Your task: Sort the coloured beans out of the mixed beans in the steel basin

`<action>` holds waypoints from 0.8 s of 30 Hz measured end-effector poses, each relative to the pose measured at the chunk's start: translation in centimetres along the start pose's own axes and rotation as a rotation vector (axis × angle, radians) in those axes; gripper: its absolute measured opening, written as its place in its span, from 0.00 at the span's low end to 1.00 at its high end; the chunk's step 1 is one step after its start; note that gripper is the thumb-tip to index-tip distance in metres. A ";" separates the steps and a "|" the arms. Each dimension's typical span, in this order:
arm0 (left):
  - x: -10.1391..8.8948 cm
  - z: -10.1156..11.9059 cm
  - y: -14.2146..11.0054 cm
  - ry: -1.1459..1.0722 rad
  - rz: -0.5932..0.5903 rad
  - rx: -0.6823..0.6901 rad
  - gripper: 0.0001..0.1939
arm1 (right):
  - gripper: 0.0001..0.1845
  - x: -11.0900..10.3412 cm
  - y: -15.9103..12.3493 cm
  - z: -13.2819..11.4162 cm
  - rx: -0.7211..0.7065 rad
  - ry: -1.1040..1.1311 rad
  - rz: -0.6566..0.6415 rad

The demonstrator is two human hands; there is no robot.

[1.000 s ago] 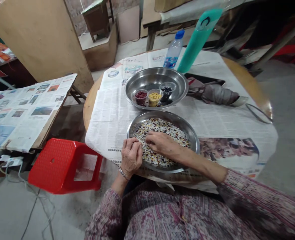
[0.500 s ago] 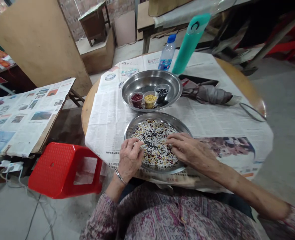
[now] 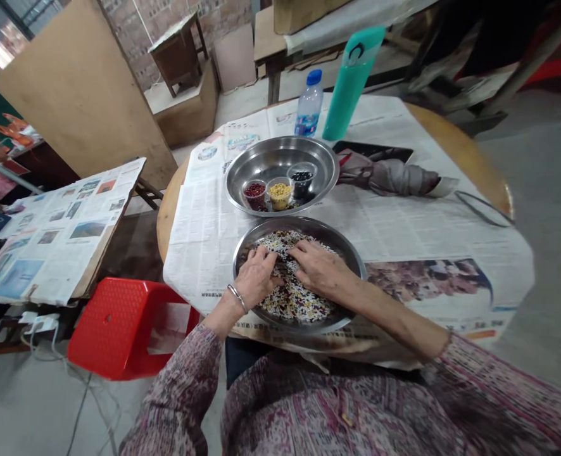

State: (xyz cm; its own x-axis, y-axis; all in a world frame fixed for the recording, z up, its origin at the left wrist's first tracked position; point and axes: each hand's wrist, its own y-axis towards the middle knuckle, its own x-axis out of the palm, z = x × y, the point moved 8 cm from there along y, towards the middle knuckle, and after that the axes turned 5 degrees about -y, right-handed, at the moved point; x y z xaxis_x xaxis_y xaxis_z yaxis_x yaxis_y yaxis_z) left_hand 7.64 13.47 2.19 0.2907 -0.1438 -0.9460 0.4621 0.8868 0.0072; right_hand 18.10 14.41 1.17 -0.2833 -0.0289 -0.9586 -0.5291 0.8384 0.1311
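A mix of white, black, red and yellow beans or grains [image 3: 299,304] covers the bottom of the near steel basin [image 3: 359,266]. My left hand [image 3: 258,273] reaches over the basin's left side, fingertips on the mix and fingers apart. From the right, my right hand [image 3: 321,267] touches the mix with fingers stretched out; its fingertips lie close to the left ones. Behind stands a second steel basin [image 3: 328,152], holding clear cups of red beans [image 3: 255,195], yellow beans [image 3: 279,194] and black beans [image 3: 302,182].
Newspaper [image 3: 195,234] covers the round table. Toward its back stand a water bottle [image 3: 309,104] and a teal bottle [image 3: 354,82]. A folded grey umbrella [image 3: 394,177] lies right of the far basin. A red stool [image 3: 119,329] is at the left.
Both hands have moved inward and come closer together over the near basin, the right one going left and slightly away from me. The view has shifted slightly.
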 end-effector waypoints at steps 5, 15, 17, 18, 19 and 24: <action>0.5 -0.2 0.3 -0.108 0.109 -0.091 0.09 | 0.14 1.2 1.0 -0.2 0.046 0.155 0.005; -0.1 0.5 -0.6 -0.509 0.063 -0.297 0.12 | 0.11 -0.6 -0.5 0.6 0.072 0.411 0.010; -0.1 1.7 -1.4 -0.532 0.043 -0.252 0.12 | 0.12 -1.0 -2.1 0.0 -0.028 0.407 0.053; 0.0 2.4 -1.9 -0.535 0.027 -0.215 0.12 | 0.13 -1.3 -3.0 -0.3 -0.079 0.397 0.078; 0.1 3.1 -2.4 -0.536 0.012 -0.172 0.13 | 0.14 -1.6 -3.8 -0.6 -0.120 0.383 0.103; -0.8 5.4 -4.5 -0.451 0.061 0.032 0.22 | 0.18 -2.9 -5.8 0.4 -0.074 0.312 0.275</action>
State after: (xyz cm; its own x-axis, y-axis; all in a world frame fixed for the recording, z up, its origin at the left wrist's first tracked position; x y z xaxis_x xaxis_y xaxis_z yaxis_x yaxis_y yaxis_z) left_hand 9.89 7.20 4.68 0.6509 -0.2750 -0.7076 0.4566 0.8865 0.0755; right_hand 22.32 9.89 3.10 -0.6443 0.0178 -0.7645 -0.4526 0.7970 0.3999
